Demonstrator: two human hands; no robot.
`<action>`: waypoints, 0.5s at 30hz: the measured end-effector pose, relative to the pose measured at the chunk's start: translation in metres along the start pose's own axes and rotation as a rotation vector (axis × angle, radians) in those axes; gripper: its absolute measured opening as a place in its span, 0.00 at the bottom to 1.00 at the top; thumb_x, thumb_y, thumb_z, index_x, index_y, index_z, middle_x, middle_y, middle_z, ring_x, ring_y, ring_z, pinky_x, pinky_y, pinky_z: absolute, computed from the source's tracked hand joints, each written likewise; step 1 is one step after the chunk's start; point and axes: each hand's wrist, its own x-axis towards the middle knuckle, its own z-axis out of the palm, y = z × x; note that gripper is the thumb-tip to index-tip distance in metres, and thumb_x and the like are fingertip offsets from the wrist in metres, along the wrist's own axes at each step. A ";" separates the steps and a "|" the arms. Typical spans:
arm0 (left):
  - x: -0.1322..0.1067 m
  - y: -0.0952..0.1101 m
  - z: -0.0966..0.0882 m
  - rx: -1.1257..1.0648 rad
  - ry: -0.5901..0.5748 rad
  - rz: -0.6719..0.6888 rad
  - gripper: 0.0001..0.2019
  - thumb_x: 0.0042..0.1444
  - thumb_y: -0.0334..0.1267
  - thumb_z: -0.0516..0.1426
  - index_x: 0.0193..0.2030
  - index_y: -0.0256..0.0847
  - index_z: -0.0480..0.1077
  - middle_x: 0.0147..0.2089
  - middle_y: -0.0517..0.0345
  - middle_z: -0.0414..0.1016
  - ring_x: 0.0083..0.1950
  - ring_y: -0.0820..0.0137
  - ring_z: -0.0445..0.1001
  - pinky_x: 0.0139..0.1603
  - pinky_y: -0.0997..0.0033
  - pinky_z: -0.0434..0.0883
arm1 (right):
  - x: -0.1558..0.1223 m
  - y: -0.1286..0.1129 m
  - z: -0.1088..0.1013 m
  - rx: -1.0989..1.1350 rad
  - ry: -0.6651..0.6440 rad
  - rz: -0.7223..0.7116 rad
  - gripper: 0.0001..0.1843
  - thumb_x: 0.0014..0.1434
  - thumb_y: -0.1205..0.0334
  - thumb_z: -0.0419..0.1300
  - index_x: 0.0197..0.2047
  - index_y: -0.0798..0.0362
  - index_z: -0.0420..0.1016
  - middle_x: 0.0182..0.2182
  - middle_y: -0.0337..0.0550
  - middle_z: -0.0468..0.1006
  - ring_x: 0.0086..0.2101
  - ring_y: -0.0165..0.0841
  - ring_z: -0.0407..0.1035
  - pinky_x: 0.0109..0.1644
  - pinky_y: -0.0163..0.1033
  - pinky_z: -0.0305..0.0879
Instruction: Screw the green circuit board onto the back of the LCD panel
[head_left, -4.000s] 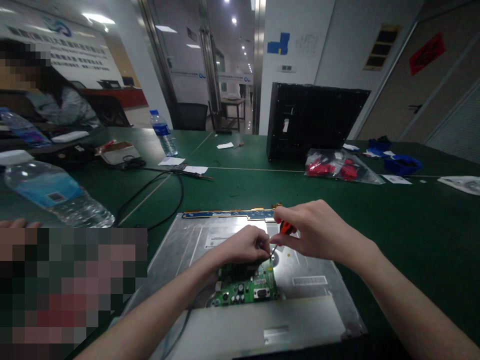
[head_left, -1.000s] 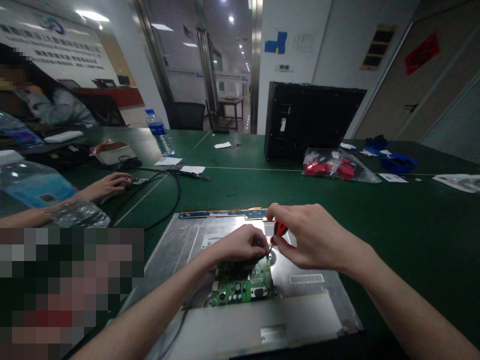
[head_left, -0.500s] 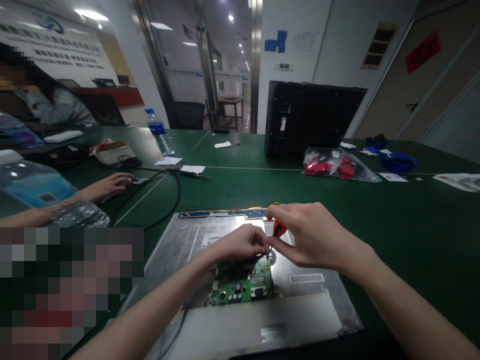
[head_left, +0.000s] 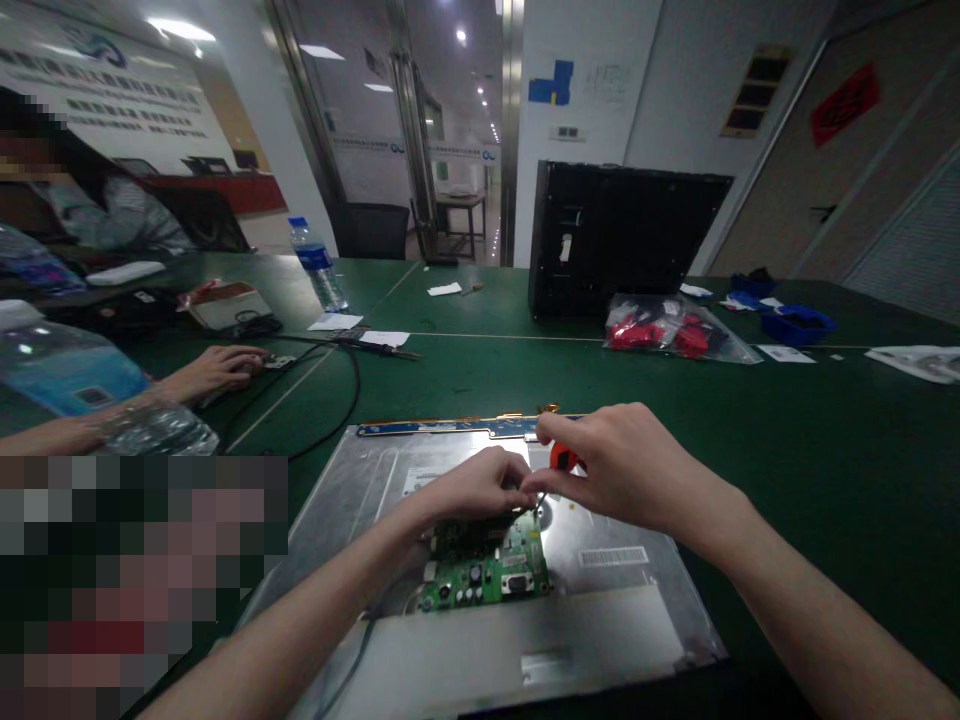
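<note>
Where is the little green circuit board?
The green circuit board lies low centre in the head view, on the silver monitor panel, just below the left hand and the right hand's screwdriver.

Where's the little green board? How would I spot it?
Find the big silver panel lying flat on the green table. Near its middle, just under the left hand, sits the board. It is the only bright green piece on the metal, dotted with tiny parts.
</note>
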 end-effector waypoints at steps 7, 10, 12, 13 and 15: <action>0.002 -0.003 0.001 -0.011 -0.004 0.034 0.04 0.48 0.31 0.59 0.27 0.34 0.75 0.26 0.61 0.73 0.30 0.71 0.68 0.33 0.77 0.62 | -0.002 -0.002 -0.003 0.110 -0.011 -0.079 0.09 0.56 0.62 0.56 0.42 0.52 0.63 0.31 0.38 0.75 0.27 0.31 0.65 0.27 0.34 0.47; 0.002 -0.003 0.000 0.000 -0.021 0.044 0.05 0.48 0.32 0.58 0.26 0.34 0.74 0.24 0.62 0.70 0.28 0.72 0.65 0.30 0.77 0.60 | -0.001 -0.001 -0.001 0.109 0.000 -0.092 0.11 0.58 0.55 0.57 0.42 0.50 0.64 0.32 0.38 0.75 0.28 0.31 0.65 0.27 0.34 0.47; 0.001 -0.002 0.000 0.006 -0.024 0.035 0.05 0.48 0.32 0.58 0.25 0.33 0.73 0.22 0.63 0.67 0.27 0.73 0.63 0.28 0.77 0.58 | -0.001 0.001 0.001 0.064 0.003 -0.063 0.12 0.60 0.51 0.56 0.40 0.49 0.65 0.29 0.37 0.75 0.26 0.31 0.64 0.27 0.34 0.45; 0.001 -0.001 -0.001 0.003 -0.017 0.028 0.05 0.48 0.32 0.58 0.25 0.33 0.73 0.22 0.63 0.67 0.27 0.73 0.64 0.27 0.77 0.58 | 0.000 0.001 0.001 0.046 0.006 -0.052 0.10 0.61 0.52 0.55 0.40 0.49 0.66 0.28 0.36 0.75 0.25 0.30 0.63 0.26 0.34 0.44; 0.000 0.000 -0.001 -0.012 0.001 0.023 0.04 0.48 0.31 0.58 0.27 0.34 0.74 0.24 0.63 0.69 0.28 0.72 0.65 0.29 0.77 0.60 | 0.000 0.001 0.001 0.042 0.012 -0.050 0.06 0.62 0.57 0.54 0.39 0.50 0.66 0.27 0.36 0.74 0.24 0.29 0.61 0.26 0.35 0.43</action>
